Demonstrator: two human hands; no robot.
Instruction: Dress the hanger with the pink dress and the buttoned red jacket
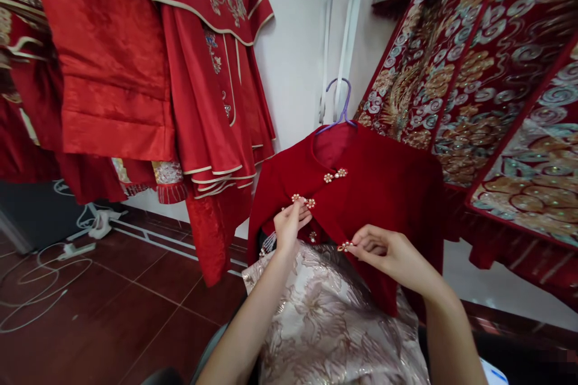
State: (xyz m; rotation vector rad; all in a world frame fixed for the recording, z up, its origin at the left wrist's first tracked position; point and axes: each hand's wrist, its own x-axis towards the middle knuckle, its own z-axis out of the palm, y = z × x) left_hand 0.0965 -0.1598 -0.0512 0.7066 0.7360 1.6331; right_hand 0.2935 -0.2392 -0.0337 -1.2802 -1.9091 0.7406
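Observation:
A dark red velvet jacket (383, 192) hangs on a purple hanger (341, 105) in front of me, over a pale floral brocade dress (325, 319). Pearl clasp buttons (335, 175) run down its slanted front flap. My left hand (289, 225) grips the edge of the flap just under a second clasp (303, 200), fingers closed on the fabric. My right hand (383, 252) pinches a lower pearl clasp (345, 246) at the flap's hem between thumb and fingers.
Red embroidered garments (135, 59) hang at the left. Heavily embroidered red and gold robes (487, 84) hang at the right. Behind is a white wall (293, 41). White cables and a power strip (76, 247) lie on the dark red tiled floor (112, 313).

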